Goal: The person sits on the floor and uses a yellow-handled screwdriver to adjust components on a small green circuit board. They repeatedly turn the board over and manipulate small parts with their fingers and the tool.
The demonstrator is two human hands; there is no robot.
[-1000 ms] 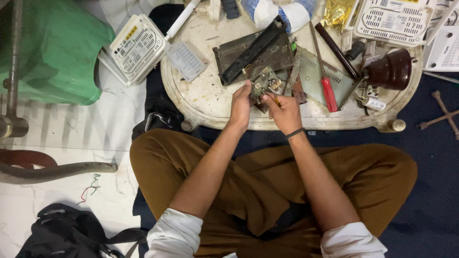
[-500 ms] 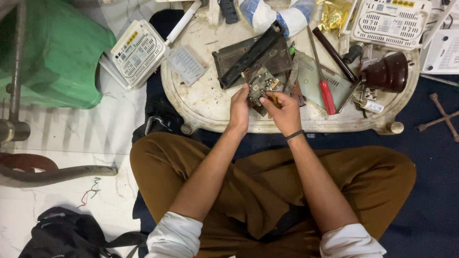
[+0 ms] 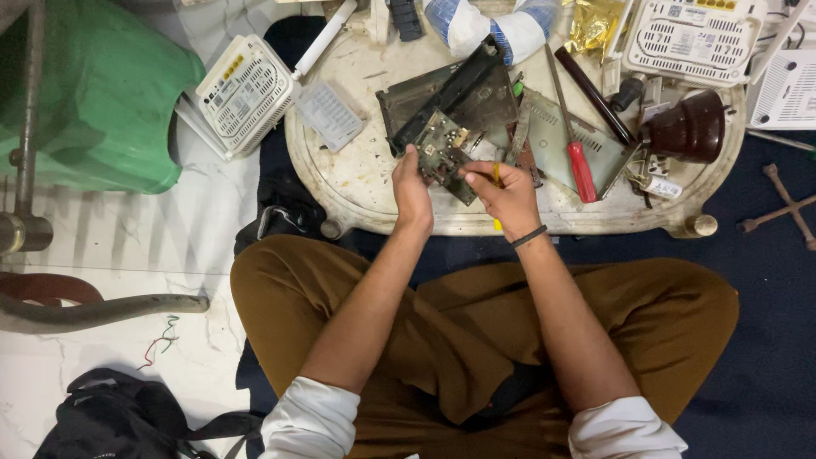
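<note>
While the person sits cross-legged on the floor, both forearms reach forward to a low, pale, stained table [image 3: 357, 191]. The left hand [image 3: 411, 189] has its fingers closed on the near-left edge of a small green circuit board [image 3: 444, 153], which is tilted up just above the table between the two hands. The right hand [image 3: 510, 197] has its fingers pinched together around a thin yellow-handled tool [image 3: 496, 177], the tip lying toward the board.

The board looks light, thin and stiff, yet fragile: its face is crowded with small parts that could snap or bend, so the bare edges, where the left hand already grips, seem the safest hold. Gripped from one side only, it might twist under the tool's pressure.

Just beyond lie a dark flat casing [image 3: 459, 93], a red-handled screwdriver [image 3: 576, 161] and a brown rounded vessel [image 3: 690, 127]. Farther off are white vented boxes [image 3: 242, 93] and a green bag [image 3: 93, 93].
</note>
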